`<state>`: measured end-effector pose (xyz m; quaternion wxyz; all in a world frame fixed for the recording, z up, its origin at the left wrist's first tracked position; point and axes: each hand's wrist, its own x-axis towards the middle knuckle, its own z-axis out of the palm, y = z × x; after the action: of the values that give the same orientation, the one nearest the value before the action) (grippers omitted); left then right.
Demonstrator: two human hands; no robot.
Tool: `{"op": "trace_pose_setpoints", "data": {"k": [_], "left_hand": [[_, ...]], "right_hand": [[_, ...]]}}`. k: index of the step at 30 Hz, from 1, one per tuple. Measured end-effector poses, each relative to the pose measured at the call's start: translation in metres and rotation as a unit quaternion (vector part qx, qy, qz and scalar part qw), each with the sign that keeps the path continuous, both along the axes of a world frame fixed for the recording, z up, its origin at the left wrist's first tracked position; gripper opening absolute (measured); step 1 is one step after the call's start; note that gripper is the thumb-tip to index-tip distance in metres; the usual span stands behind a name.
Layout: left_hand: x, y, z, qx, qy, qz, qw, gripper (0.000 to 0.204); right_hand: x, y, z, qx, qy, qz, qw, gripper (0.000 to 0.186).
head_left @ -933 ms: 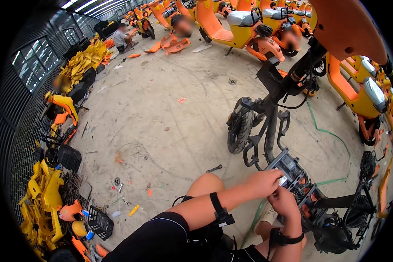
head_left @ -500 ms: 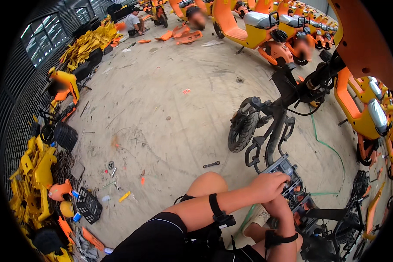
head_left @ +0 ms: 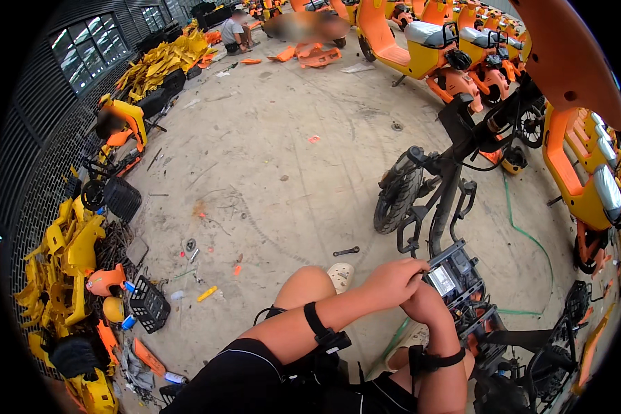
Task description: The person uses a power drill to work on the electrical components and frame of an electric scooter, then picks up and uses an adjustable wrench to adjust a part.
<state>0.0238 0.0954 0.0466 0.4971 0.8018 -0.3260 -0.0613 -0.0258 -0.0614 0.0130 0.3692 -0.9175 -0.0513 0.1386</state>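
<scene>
A stripped scooter frame (head_left: 438, 214) stands before me, its front wheel (head_left: 397, 193) pointing away. In its open black tray (head_left: 472, 276) sits a controller box with a pale label (head_left: 443, 279), with wiring behind it. My left hand (head_left: 395, 281) reaches across to the tray's left edge, its fingers curled together. Just below, my right hand (head_left: 426, 303) is bent inward and closed, touching the left one. Whatever the fingers hold is hidden or too small to name.
A wrench (head_left: 346, 252) and a yellow-handled tool (head_left: 207, 294) lie on the concrete floor. Yellow panels (head_left: 69, 248) and a black basket (head_left: 149, 304) are heaped at left. Orange-yellow scooters (head_left: 421, 48) line the right and back. A person (head_left: 236, 33) crouches far off.
Both hands have drawn left off the controller box, uncovering its pale label. They stay together with fingers curled. The whole view has shifted somewhat.
</scene>
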Motion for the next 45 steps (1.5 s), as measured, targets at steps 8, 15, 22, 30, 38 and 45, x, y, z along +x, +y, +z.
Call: {"op": "trace_pose_setpoints", "data": {"k": [8,15,22,30,38,45], "left_hand": [[-0.007,0.022,-0.003,0.033,-0.021,-0.020,0.999,0.025],[-0.009,0.040,-0.013,0.049,-0.004,-0.061,0.997,0.025],[-0.008,0.058,0.002,0.045,0.006,-0.065,0.997,0.024],[-0.013,0.077,0.004,0.014,0.000,-0.065,0.998,0.022],[-0.015,0.071,0.006,0.029,0.013,-0.059,0.998,0.021],[-0.015,0.067,0.011,-0.013,0.023,-0.029,0.999,0.019]], "right_hand": [[-0.013,0.015,0.002,-0.010,0.000,0.000,1.000,0.038],[-0.037,0.036,0.039,-0.028,0.011,-0.039,0.999,0.037],[-0.044,0.037,0.025,-0.031,0.004,-0.014,0.999,0.039],[-0.045,0.050,0.025,-0.051,0.013,-0.076,0.996,0.037],[-0.042,0.045,0.025,-0.036,0.011,-0.085,0.996,0.035],[-0.043,0.035,-0.001,-0.045,-0.018,-0.031,0.998,0.037]]}}
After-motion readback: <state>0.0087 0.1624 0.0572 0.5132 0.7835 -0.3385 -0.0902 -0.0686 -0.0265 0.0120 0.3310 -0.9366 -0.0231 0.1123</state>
